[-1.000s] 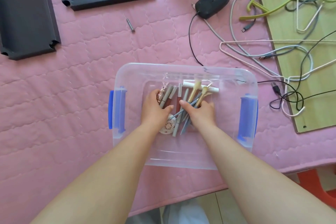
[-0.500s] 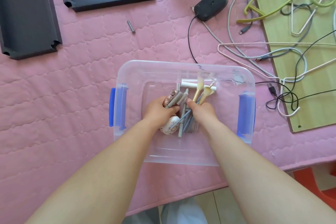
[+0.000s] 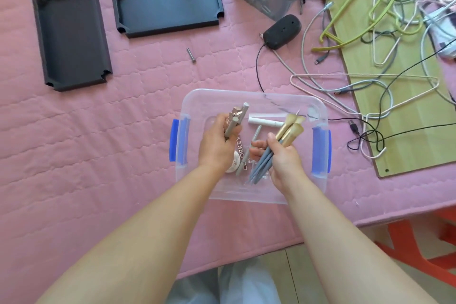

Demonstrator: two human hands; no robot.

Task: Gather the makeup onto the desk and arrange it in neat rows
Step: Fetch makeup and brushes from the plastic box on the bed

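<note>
Both hands are over the clear plastic storage box with blue side latches [image 3: 320,153], which sits on the pink quilted cover [image 3: 98,131] near its front edge. The left hand [image 3: 217,145] has its fingers curled tight around a small bunch of grey and rose-gold makeup tubes [image 3: 235,118], their tops pointing up and away from the person. The right hand [image 3: 281,158] pinches a bundle of makeup brushes with grey handles and gold ferrules [image 3: 283,136] between thumb and curled fingers, bristles angled toward the far right corner of the box. Lying in the box are a white cylindrical tube [image 3: 265,122], a slim grey pencil [image 3: 256,132] and a round pale compact [image 3: 234,163] partly hidden by the left wrist. Further back on the cover lie two black rectangular trays [image 3: 167,2], a small metal bolt [image 3: 191,55] and a black computer mouse [image 3: 282,31]
</note>
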